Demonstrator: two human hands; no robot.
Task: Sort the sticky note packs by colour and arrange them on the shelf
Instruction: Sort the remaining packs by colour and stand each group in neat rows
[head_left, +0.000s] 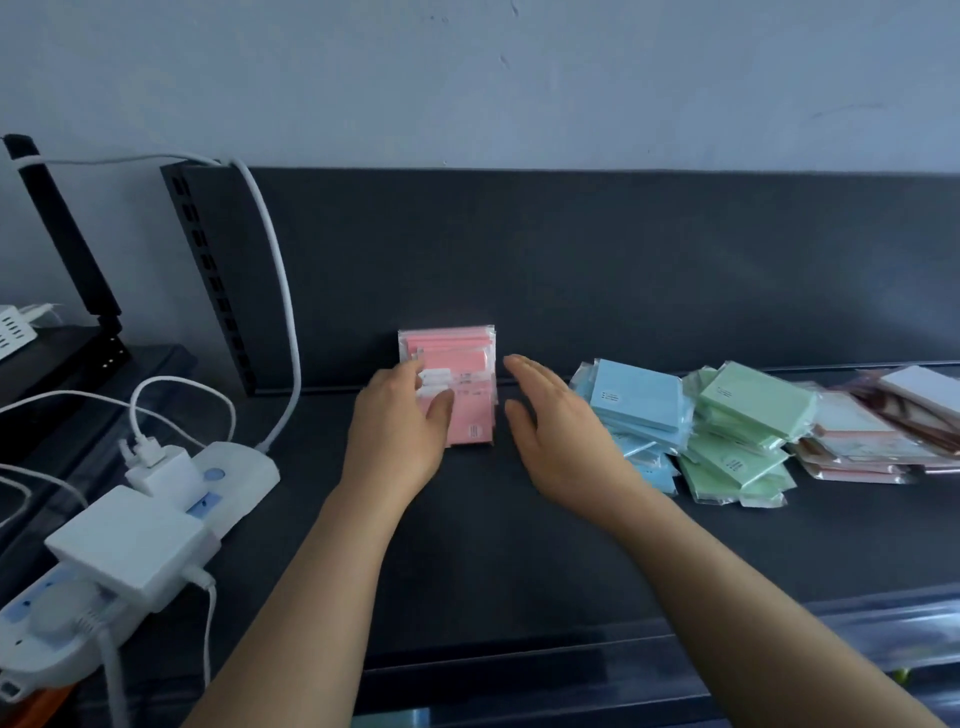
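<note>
On the shelf (519, 545), the left hand (400, 436) grasps the standing pink packs (467, 374) with its fingers (410, 371), while the right hand (556, 421) hovers just beside them, fingers released.

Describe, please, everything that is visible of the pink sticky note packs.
The pink sticky note packs are several thin pads in clear plastic sleeves with white labels, set together as one neat block. They seem to stand on edge on the dark shelf, near its back panel. The left hand holds their left edge, thumb on the front. The right hand is open beside them, apart.
</note>
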